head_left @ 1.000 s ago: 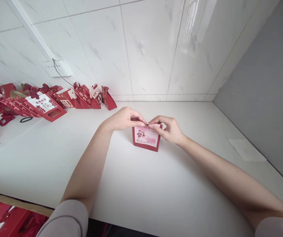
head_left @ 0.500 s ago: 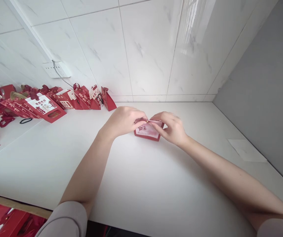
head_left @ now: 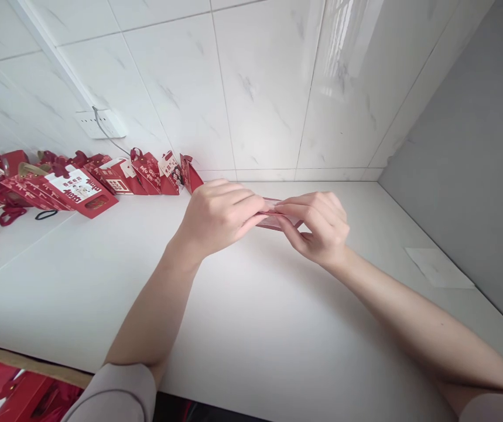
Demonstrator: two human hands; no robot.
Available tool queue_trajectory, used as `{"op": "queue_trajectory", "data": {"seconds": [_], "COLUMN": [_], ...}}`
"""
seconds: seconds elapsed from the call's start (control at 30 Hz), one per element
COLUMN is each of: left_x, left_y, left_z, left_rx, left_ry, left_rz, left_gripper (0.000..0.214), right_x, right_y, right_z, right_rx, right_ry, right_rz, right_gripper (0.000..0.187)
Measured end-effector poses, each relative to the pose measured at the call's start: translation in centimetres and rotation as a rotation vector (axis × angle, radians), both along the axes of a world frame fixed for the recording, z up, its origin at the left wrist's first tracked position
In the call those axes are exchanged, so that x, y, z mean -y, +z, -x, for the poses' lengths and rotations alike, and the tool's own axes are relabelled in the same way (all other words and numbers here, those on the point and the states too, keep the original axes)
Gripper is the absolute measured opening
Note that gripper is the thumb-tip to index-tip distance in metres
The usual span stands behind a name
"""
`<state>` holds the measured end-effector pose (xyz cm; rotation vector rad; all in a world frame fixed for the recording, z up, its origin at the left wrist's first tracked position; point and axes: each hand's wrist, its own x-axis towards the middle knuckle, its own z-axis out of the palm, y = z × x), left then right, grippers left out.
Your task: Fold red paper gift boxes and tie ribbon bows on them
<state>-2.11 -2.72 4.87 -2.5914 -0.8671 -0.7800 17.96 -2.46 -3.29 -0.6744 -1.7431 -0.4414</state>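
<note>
head view: our bare left hand (head_left: 225, 211) and bare right hand (head_left: 321, 225) both pinch the top of a red-and-pink card box (head_left: 271, 223), mid white counter (head_left: 251, 328). we judge it folded up, top closure in progress; fingers hide whether it's fastened. ribboned red printed card boxes (head_left: 86, 190) by the wall look done. this one's left to finish.

This looks like a packing corner, whether in a workshop or a home is unclear. Red gift boxes (head_left: 146, 176) crowd a white table (head_left: 251, 328) against a tiled wall (head_left: 260, 88); more lie in a carton (head_left: 36, 366).
</note>
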Motion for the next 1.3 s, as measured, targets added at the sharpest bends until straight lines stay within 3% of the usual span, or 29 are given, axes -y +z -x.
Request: {"op": "queue_trajectory", "data": {"seconds": [0.13,0.57,0.73,0.9,1.0,1.07,1.17,1.23,1.3], "left_x": [-0.1,0.3,-0.8,-2.7,-3.5,-4.0,-5.3,-6.6,-8.2], "left_y": [-0.1,-0.3,-0.7,-1.7,-2.0,-2.1,-2.6,-4.0,-6.4], "left_z": [-0.1,-0.5,-0.3,0.2,0.8,1.3,2.3,2.9,3.0], "left_rx": [-0.005,0.026,0.015,-0.115,-0.131,-0.099,-0.068,-0.038,0.036], "left_ry": [0.032,0.072,0.114,0.206,0.225,0.237,0.190,0.115,0.052], "left_rz": [-0.005,0.013,0.136,0.432,0.541,0.588,0.765,0.944,1.093], "left_gripper": [0.026,0.027,0.018,0.014,0.014,0.017,0.025,0.039,0.052], "right_x": [-0.2,-0.3,-0.9,-2.0,-2.7,-3.4,-4.6,-5.5,-6.2], "right_y": [-0.1,-1.0,-1.6,-3.2,-4.2,-4.9,-6.2,-7.3,-8.3], "right_z": [-0.1,0.2,0.4,0.8,0.7,0.4,-0.5,-1.2,-1.6], "right_rx": [0.034,-0.041,-0.076,-0.175,-0.311,-0.361,-0.251,-0.152,-0.133], "right_ry": [-0.035,0.062,0.055,0.164,0.274,0.385,0.622,0.733,0.727], "right_rz": [0.014,0.054,0.157,0.421,0.650,0.834,1.186,1.344,1.352], "right_gripper": [0.012,0.005,0.003,0.008,0.028,0.043,0.051,0.063,0.077]}}
